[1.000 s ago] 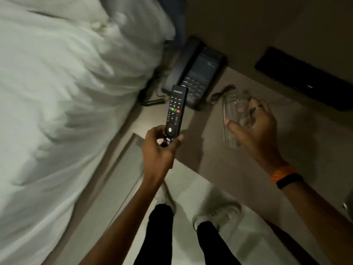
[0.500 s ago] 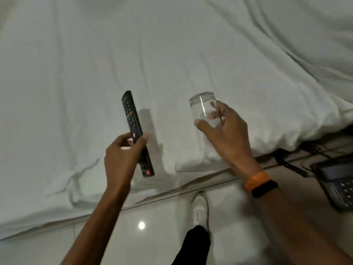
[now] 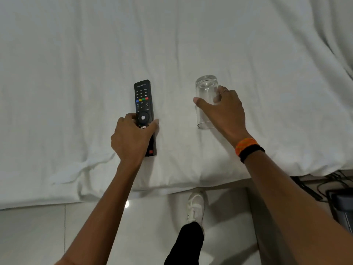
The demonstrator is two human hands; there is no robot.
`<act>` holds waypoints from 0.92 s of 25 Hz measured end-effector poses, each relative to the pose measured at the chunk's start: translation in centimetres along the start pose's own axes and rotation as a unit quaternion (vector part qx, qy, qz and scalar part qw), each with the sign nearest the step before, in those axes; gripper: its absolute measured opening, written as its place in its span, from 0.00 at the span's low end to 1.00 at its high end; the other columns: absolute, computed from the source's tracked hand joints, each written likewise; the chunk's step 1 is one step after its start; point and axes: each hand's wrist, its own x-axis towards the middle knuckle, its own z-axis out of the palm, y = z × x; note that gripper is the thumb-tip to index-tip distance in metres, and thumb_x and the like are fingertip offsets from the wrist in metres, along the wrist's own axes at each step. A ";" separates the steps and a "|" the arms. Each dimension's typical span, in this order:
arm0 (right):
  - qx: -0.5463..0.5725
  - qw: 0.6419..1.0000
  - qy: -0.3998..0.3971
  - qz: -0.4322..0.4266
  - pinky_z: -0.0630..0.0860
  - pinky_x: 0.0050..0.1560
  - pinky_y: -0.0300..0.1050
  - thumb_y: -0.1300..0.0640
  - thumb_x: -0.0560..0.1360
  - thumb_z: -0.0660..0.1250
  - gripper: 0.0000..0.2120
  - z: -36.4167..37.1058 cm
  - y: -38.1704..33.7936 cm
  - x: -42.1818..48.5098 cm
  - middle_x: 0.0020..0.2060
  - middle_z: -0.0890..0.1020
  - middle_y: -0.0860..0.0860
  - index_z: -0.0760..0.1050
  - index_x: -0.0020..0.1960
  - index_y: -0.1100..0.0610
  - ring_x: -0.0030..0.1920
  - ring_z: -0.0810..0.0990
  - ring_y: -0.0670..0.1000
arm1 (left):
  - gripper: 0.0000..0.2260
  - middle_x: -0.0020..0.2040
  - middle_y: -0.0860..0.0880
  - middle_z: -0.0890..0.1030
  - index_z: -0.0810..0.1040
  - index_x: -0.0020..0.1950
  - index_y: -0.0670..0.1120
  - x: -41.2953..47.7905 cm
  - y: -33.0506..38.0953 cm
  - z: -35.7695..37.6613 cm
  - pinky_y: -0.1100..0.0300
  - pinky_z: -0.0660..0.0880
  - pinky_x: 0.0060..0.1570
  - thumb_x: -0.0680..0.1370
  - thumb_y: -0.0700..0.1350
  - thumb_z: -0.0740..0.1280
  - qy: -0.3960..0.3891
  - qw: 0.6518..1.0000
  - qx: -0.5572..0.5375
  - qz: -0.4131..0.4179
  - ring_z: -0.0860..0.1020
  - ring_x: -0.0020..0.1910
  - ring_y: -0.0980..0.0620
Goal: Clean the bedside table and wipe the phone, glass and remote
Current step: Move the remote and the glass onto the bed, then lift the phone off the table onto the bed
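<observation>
A black remote (image 3: 142,100) with coloured buttons lies flat on the white bed sheet (image 3: 76,73), buttons up. My left hand (image 3: 132,138) grips its lower half. A clear drinking glass (image 3: 206,96) lies on its side on the sheet to the right of the remote, its open rim toward me. My right hand (image 3: 223,113) is closed around the glass from the right. The dark phone (image 3: 342,205) shows only partly at the lower right edge.
The bed's edge runs across the lower middle. Below it is a pale tiled floor (image 3: 95,226) with my white shoe (image 3: 195,205) and dark trouser leg. Black cables (image 3: 313,190) lie beside the phone at the right.
The view swung from the bedside table to the bed. Both hands carried the remote and glass over and lowered them onto the sheet.
</observation>
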 end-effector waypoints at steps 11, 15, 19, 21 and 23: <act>-0.088 0.972 0.195 -0.102 0.71 0.61 0.54 0.43 0.76 0.67 0.27 -3.6 10.0 -9.7 0.65 0.76 0.54 0.74 0.70 0.55 0.65 0.74 0.55 | 0.27 0.67 0.44 0.71 0.70 0.74 0.46 -11.0 3.5 2.0 0.46 0.70 0.67 0.78 0.55 0.69 0.069 0.941 -0.042 0.328 0.69 0.66 0.43; -0.124 0.959 0.256 -0.024 0.69 0.67 0.57 0.46 0.74 0.70 0.26 -6.6 19.6 -16.5 0.70 0.72 0.53 0.73 0.70 0.51 0.69 0.70 0.56 | 0.23 0.66 0.44 0.72 0.73 0.72 0.44 -20.4 8.1 7.9 0.43 0.74 0.60 0.79 0.49 0.69 -0.091 0.856 -0.139 0.489 0.70 0.66 0.45; -0.096 0.937 0.316 0.116 0.68 0.71 0.56 0.50 0.76 0.69 0.25 -9.6 30.0 -22.4 0.72 0.69 0.55 0.72 0.71 0.54 0.72 0.68 0.57 | 0.23 0.68 0.41 0.74 0.73 0.73 0.43 -28.3 12.8 14.7 0.47 0.73 0.64 0.79 0.49 0.68 -0.272 0.772 -0.110 0.564 0.71 0.67 0.43; -0.041 0.915 0.351 0.195 0.68 0.72 0.56 0.56 0.75 0.72 0.27 -11.0 34.7 -24.5 0.73 0.68 0.56 0.71 0.72 0.56 0.73 0.66 0.57 | 0.25 0.72 0.42 0.70 0.70 0.75 0.44 -31.1 14.8 18.1 0.48 0.71 0.69 0.79 0.50 0.68 -0.349 0.743 -0.037 0.570 0.69 0.71 0.43; 0.001 0.882 0.392 0.262 0.68 0.74 0.56 0.60 0.75 0.71 0.27 -12.1 39.0 -25.9 0.74 0.66 0.59 0.70 0.73 0.59 0.73 0.66 0.58 | 0.28 0.76 0.43 0.66 0.67 0.77 0.45 -33.1 17.0 22.0 0.49 0.69 0.71 0.78 0.49 0.69 -0.400 0.714 0.017 0.575 0.66 0.74 0.43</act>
